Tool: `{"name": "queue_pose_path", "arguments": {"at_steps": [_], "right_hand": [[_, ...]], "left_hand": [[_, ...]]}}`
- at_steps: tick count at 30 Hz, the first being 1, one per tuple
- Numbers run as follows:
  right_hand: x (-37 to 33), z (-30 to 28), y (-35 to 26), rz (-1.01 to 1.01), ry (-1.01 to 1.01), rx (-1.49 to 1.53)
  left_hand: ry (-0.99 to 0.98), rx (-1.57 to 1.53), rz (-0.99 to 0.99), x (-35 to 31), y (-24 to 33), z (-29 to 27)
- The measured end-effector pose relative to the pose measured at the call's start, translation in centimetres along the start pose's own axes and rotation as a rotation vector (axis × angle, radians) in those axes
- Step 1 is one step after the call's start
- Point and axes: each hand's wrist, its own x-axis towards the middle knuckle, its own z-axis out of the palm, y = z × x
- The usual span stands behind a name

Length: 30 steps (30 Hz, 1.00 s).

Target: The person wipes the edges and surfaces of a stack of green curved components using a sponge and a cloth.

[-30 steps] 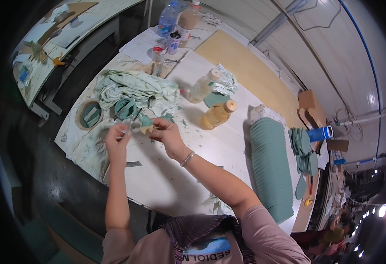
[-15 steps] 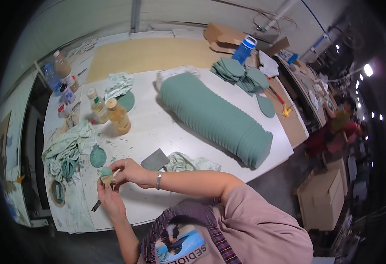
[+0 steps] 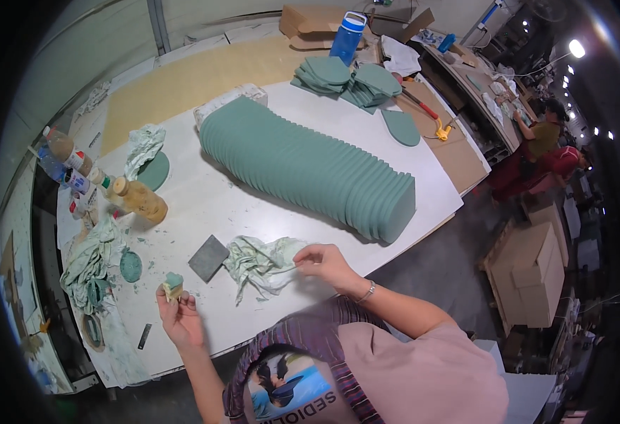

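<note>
My left hand is raised over the near left part of the table, fingers closed round a small yellowish piece topped with green paste. At the right edge of a crumpled pale green-and-white cloth is my right hand, thumb and fingers pinched together on the cloth's edge. A dark grey flat block lies just left of the cloth. Beyond it stretches a long row of green slabs with rounded ends, standing face to face. Left of the block sits a round lump of green paste.
Several bottles stand at the left, near another stained cloth. A short dark strip and a tape roll lie near the front left. Loose green slabs and a blue bottle are at the back right. Cardboard boxes stand beyond the table.
My right hand has left the small piece and moved right to the cloth. My left hand keeps hold of the piece. The whole view has shifted.
</note>
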Motion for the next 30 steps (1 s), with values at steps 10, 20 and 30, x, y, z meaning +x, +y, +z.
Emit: {"name": "queue_pose_path", "arguments": {"at_steps": [10,20,30], "right_hand": [[-0.6,-18.5,-4.3,-0.546,0.35,-0.492],[0.9,-32.9,-1.1,-0.347,0.33,-0.563],[3.3,-33.6,-0.4,-0.151,0.11,-0.277]], "left_hand": [[0.094,-0.032,0.143,-1.9,-8.5,8.9],[0.112,-0.155,0.071,-2.9,-18.3,18.8],[0.183,0.183,0.102,1.3,-18.7,22.8]]}}
